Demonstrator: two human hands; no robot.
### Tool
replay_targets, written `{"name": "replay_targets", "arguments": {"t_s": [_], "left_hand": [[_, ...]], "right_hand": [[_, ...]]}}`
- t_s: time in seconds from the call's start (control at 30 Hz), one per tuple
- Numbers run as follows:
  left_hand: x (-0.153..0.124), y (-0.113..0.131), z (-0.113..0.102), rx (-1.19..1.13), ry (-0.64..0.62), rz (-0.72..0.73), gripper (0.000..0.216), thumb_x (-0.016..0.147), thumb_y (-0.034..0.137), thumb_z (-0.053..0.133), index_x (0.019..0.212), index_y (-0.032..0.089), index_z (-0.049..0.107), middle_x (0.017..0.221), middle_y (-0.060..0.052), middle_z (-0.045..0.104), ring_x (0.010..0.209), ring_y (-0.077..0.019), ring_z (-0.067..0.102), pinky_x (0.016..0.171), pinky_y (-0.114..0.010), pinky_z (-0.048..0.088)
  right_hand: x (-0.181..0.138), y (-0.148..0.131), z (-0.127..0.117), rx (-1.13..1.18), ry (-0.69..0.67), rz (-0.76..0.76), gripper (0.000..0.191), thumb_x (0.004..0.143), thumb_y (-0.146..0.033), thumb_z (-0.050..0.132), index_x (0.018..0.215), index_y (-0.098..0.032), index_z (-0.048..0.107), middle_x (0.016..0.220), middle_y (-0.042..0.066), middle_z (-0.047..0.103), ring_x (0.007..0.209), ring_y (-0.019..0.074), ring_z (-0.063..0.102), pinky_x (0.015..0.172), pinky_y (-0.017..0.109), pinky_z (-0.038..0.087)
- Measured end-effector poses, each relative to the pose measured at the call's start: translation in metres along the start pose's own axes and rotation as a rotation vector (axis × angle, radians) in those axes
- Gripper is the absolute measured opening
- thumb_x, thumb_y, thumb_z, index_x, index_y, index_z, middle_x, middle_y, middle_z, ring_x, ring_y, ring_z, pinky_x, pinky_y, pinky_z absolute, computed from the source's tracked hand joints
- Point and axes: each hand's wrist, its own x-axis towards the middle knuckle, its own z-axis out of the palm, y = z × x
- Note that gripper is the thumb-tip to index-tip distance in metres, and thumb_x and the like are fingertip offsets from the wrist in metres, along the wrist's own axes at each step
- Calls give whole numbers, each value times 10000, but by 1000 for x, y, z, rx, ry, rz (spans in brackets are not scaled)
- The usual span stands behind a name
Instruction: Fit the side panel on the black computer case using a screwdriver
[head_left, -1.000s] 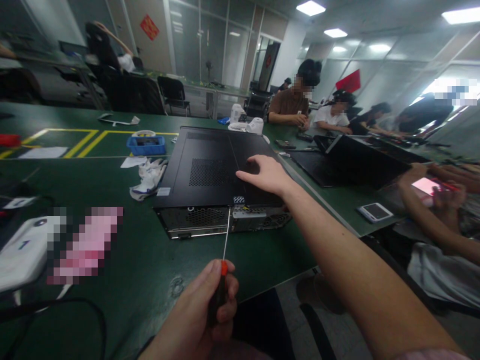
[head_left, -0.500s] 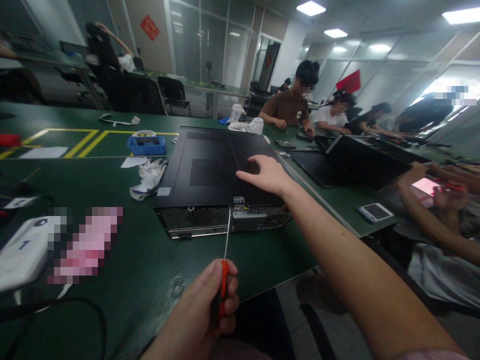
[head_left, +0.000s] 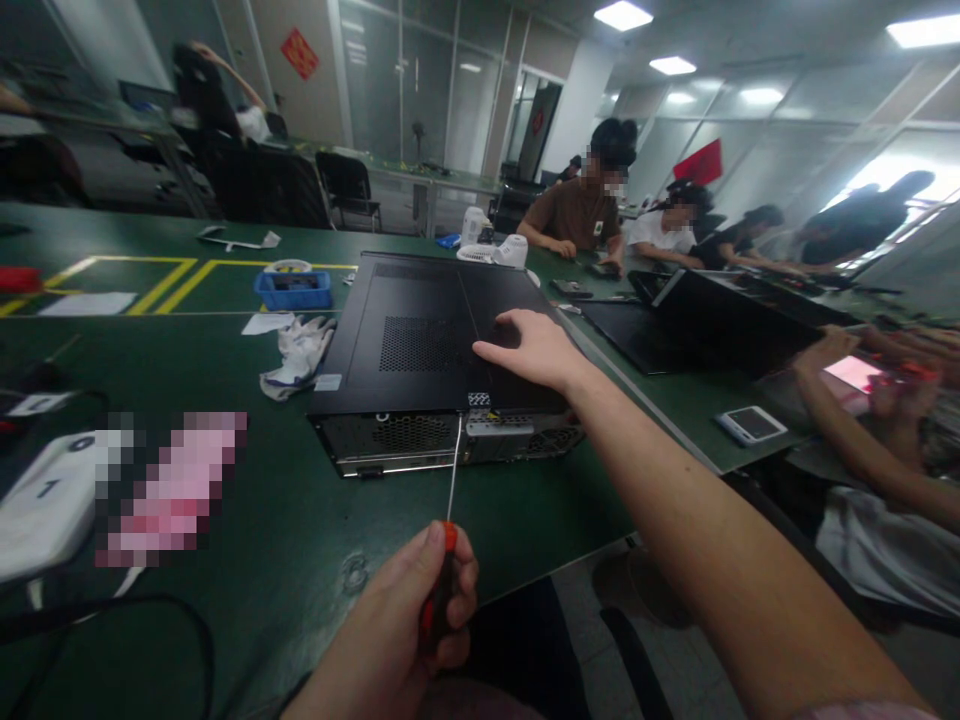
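Note:
A black desktop computer case lies flat on the green table, its rear panel facing me. My left hand is closed round a screwdriver with an orange and black handle. Its thin shaft reaches up to the top edge of the rear panel, near the middle. My right hand lies flat on the case's top cover, fingers stretched out, holding nothing.
White gloves and a blue parts tray lie left of the case. A white device and a black cable sit at near left. A phone lies at right. Other people work at right and behind, one with an open black case.
My left hand has turned slightly on the screwdriver handle, with the tip staying at the rear panel. My right hand has not moved. The people at the back shifted their arms.

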Motion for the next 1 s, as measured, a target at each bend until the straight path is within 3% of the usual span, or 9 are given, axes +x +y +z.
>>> {"name": "replay_targets", "arguments": {"t_s": [0.27,0.4,0.7,0.87,1.0], "left_hand": [[0,0,-1,-29,15,3,316,894,497,664,936,188,616,774,42,476,532,-34,310,471,-194,196],[-1,1,0,1,14,14,320,891,474,678,847,172,581,789,28,491,566,-43,340,482,-194,213],[0,1,-2,-32,28,-2,294,936,470,606,973,179,622,775,35,487,541,-41,329,478,-193,214],[0,1,-1,8,6,14,323,945,457,601,842,151,588,761,29,466,565,-44,316,489,-194,225],[0,1,-1,-5,18,20,304,940,455,608,873,159,600,807,14,506,577,-46,348,493,-190,244]], "right_hand": [[0,0,0,6,-12,7,709,800,-757,595,1264,-224,657,1360,117,649,1264,362,581,1092,562,443],[0,0,-1,3,-10,9,726,800,-757,594,1266,-204,657,1362,126,646,1265,361,582,1095,542,448],[0,0,-1,-5,-6,5,704,804,-756,589,1265,-228,656,1364,105,648,1267,358,582,1093,548,450],[0,1,0,5,-5,5,720,801,-761,588,1273,-222,656,1359,120,648,1260,365,583,1088,565,448],[0,0,0,7,-9,13,699,802,-750,596,1275,-239,656,1363,115,645,1267,368,576,1092,580,441]]}}
